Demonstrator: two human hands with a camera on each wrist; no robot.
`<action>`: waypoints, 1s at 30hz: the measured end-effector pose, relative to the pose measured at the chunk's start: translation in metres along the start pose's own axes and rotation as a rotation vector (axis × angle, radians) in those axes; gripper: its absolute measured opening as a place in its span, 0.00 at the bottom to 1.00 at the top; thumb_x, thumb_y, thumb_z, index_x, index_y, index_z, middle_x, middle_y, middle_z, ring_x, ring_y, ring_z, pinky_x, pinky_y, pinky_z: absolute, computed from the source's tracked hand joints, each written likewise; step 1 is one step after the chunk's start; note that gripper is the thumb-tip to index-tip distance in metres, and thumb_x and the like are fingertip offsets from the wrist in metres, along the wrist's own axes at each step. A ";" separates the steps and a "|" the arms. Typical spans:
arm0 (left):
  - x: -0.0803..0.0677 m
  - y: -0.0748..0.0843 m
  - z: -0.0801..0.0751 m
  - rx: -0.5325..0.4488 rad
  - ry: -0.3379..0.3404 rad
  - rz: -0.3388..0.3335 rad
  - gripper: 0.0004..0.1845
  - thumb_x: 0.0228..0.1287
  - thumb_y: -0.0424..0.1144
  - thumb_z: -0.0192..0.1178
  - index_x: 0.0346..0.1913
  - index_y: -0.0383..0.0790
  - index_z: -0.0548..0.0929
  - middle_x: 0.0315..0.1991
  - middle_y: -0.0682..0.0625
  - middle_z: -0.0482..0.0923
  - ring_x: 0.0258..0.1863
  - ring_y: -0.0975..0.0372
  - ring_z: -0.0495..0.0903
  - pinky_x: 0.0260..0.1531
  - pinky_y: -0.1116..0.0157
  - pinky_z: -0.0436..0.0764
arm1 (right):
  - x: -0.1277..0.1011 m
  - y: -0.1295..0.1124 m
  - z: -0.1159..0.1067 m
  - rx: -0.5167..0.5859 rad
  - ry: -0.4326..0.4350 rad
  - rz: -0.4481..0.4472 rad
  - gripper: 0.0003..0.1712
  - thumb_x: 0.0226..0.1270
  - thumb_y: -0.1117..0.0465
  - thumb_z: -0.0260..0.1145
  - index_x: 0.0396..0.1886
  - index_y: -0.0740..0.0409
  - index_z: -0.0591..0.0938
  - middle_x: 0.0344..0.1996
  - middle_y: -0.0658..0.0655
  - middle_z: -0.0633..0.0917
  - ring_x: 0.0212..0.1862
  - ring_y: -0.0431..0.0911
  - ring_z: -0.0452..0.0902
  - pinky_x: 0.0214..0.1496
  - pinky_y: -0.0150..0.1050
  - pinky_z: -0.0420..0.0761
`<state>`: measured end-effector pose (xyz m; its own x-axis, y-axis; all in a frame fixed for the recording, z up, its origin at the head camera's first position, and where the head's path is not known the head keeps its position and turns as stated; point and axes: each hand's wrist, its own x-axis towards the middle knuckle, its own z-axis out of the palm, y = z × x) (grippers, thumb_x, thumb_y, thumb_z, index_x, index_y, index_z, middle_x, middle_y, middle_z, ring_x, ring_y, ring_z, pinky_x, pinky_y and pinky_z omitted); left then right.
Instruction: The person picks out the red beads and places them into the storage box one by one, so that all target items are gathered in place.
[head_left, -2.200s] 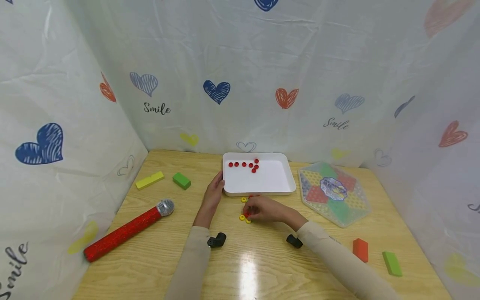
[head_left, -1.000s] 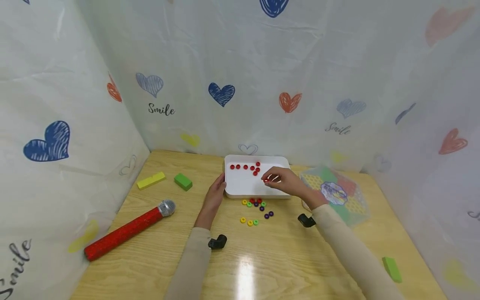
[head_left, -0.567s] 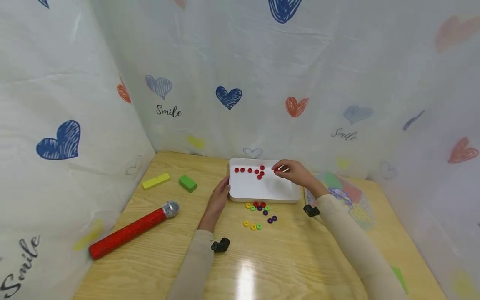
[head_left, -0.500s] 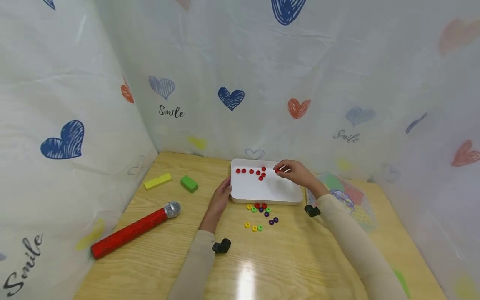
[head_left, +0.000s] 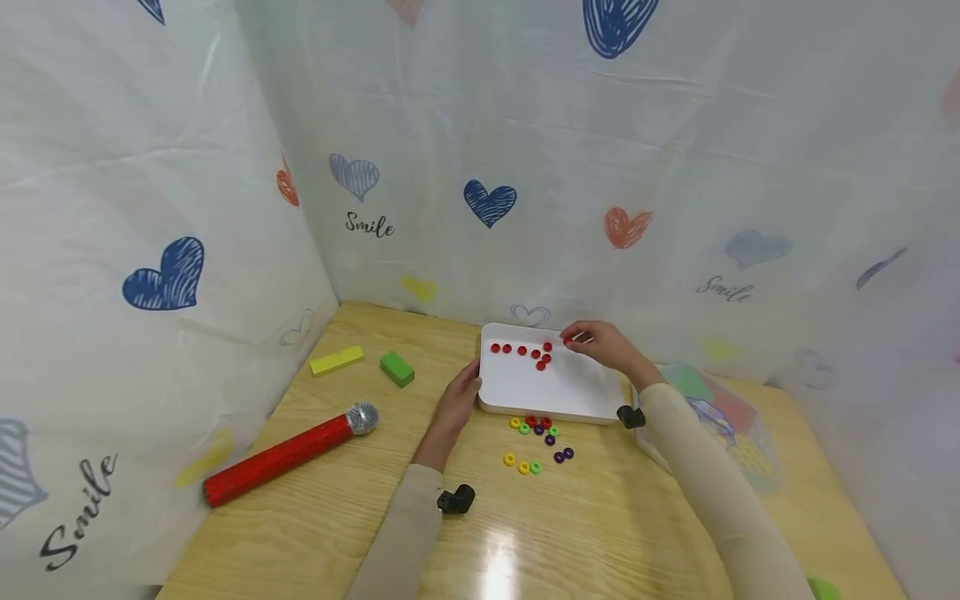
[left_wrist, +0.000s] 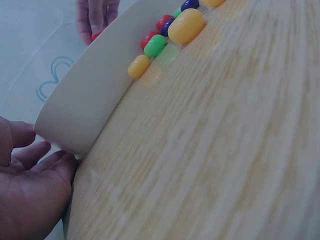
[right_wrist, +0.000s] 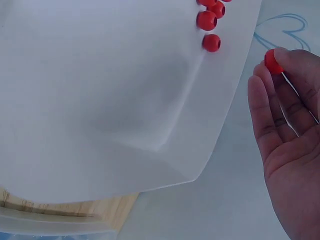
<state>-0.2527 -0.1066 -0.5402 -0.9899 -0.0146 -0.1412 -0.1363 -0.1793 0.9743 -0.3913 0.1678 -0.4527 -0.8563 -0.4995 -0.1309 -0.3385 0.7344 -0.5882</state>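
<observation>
As your left hand grips the white tray by its left edge, your right hand pinches one red bead between thumb and fingertip, far side. Seven red beads already lie inside; two loose red beads, yellow beads, green beads and purple beads remain on the counter, near side.

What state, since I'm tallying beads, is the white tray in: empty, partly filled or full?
Partly filled: the head view shows red beads inside the white tray, toward its far side, with much of it bare.
</observation>
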 end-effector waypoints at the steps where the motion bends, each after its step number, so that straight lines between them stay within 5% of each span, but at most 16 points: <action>1: 0.000 0.000 0.000 0.001 -0.001 0.003 0.26 0.76 0.37 0.43 0.74 0.43 0.59 0.74 0.45 0.56 0.74 0.55 0.53 0.73 0.56 0.55 | 0.002 0.001 0.000 0.000 -0.002 0.003 0.15 0.69 0.59 0.63 0.53 0.57 0.82 0.49 0.54 0.83 0.52 0.52 0.77 0.54 0.48 0.81; 30: -0.003 -0.003 -0.001 -0.015 -0.026 0.030 0.26 0.77 0.36 0.43 0.74 0.41 0.58 0.74 0.44 0.55 0.74 0.54 0.53 0.73 0.55 0.55 | 0.026 0.023 0.017 -0.043 -0.022 -0.047 0.11 0.62 0.64 0.68 0.45 0.55 0.85 0.44 0.54 0.84 0.47 0.49 0.78 0.52 0.47 0.81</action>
<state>-0.2493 -0.1070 -0.5425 -0.9942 0.0049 -0.1073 -0.1062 -0.1943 0.9752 -0.4143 0.1637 -0.4834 -0.8304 -0.5435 -0.1222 -0.3947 0.7288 -0.5595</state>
